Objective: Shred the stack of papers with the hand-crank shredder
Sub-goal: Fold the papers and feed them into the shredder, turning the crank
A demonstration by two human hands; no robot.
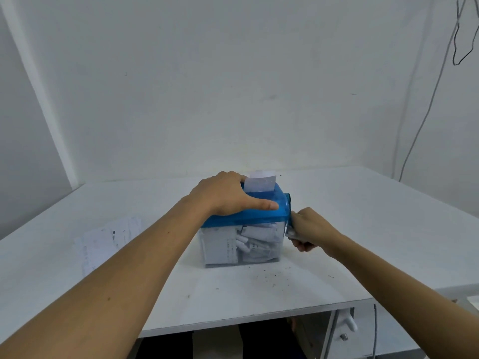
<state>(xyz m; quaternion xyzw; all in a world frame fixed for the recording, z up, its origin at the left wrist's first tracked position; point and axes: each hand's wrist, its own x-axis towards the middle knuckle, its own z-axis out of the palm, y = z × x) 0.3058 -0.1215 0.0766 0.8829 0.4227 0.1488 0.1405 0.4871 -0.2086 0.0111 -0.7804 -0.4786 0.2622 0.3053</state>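
The hand-crank shredder (281, 207) has a blue lid and a clear bin (241, 244) packed with white paper strips; it stands mid-table. A white sheet (260, 182) sticks upright out of the slot in the lid. My left hand (228, 194) rests palm-down on the lid, thumb stretched along its front edge, fingers over the far left side. My right hand (309, 230) grips the crank handle (289, 233) on the shredder's right side. A stack of papers (108, 240) lies flat on the table to the left, beyond my left forearm.
The white table (363, 229) meets a white wall behind. Dark specks of debris (272, 277) dot the surface in front of the shredder. A cable (425, 117) hangs down the wall at right. A drawer unit (344, 332) stands under the table's front right.
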